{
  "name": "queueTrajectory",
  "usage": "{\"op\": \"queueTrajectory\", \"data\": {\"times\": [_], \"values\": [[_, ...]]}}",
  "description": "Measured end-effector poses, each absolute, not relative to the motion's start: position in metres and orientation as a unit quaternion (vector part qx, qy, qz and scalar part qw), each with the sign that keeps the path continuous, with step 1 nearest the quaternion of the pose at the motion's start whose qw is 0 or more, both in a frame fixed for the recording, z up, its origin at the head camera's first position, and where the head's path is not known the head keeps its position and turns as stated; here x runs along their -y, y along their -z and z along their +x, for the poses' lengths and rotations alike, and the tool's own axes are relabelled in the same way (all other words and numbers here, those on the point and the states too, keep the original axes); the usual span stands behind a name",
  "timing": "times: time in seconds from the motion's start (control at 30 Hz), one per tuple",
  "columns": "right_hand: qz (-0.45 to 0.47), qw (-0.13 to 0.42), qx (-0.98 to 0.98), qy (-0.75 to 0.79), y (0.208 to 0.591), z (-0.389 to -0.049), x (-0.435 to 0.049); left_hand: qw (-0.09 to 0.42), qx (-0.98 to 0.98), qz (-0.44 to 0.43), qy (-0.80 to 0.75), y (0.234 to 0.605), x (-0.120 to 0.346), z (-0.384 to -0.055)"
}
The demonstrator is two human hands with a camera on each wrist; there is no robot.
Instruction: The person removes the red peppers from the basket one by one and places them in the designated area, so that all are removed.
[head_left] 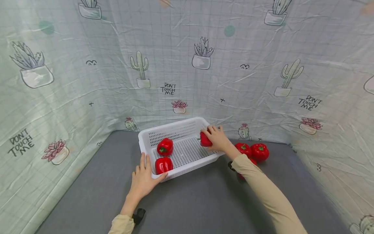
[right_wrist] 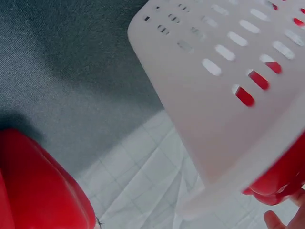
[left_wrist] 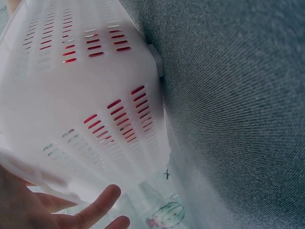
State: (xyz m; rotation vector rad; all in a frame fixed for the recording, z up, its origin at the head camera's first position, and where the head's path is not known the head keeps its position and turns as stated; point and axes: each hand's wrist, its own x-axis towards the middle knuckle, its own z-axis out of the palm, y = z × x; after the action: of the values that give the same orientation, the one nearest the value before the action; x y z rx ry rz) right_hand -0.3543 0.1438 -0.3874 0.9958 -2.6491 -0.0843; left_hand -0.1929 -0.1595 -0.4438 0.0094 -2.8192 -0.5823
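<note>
A white perforated plastic basket [head_left: 187, 167] stands at the back of the grey table. Two red bell peppers, one farther back [head_left: 165, 147] and one nearer [head_left: 164, 165], lie at its left end. My left hand [head_left: 143, 180] rests on the basket's near left corner, thumb along the front rim and straight fingers by the left side. In the left wrist view, fingers [left_wrist: 97, 207] extend beside the basket wall. At the basket's right end, my right hand [head_left: 218, 139] holds another red bell pepper [head_left: 205, 139] just inside the rim. In the right wrist view, that pepper [right_wrist: 281, 174] is partly behind the rim.
Right of the basket, several more red bell peppers [head_left: 259, 152] sit in a group, partly hidden by my right forearm. A printed cactus curtain [head_left: 181, 71] hangs behind and along both sides of the grey table [head_left: 187, 208].
</note>
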Motion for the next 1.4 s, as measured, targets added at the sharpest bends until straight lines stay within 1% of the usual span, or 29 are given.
{"op": "queueTrajectory", "data": {"times": [0.23,0.37,0.77,1.1,1.4], "values": [[0.327,0.17,0.93,0.012,0.381,-0.34,-0.152,0.124,0.971,0.004,0.202,0.444,0.159,-0.194],[0.316,0.169,0.933,-0.001,0.38,-0.332,-0.157,0.126,0.971,0.005,0.201,0.444,0.159,-0.194],[0.315,0.187,0.93,-0.028,0.385,-0.314,-0.166,0.127,0.972,0.004,0.197,0.444,0.16,-0.194],[0.315,0.215,0.923,-0.045,0.383,-0.305,-0.173,0.144,0.97,-0.001,0.197,0.444,0.159,-0.194],[0.3,0.225,0.923,-0.082,0.381,-0.291,-0.183,0.129,0.971,0.003,0.2,0.444,0.159,-0.195]]}}
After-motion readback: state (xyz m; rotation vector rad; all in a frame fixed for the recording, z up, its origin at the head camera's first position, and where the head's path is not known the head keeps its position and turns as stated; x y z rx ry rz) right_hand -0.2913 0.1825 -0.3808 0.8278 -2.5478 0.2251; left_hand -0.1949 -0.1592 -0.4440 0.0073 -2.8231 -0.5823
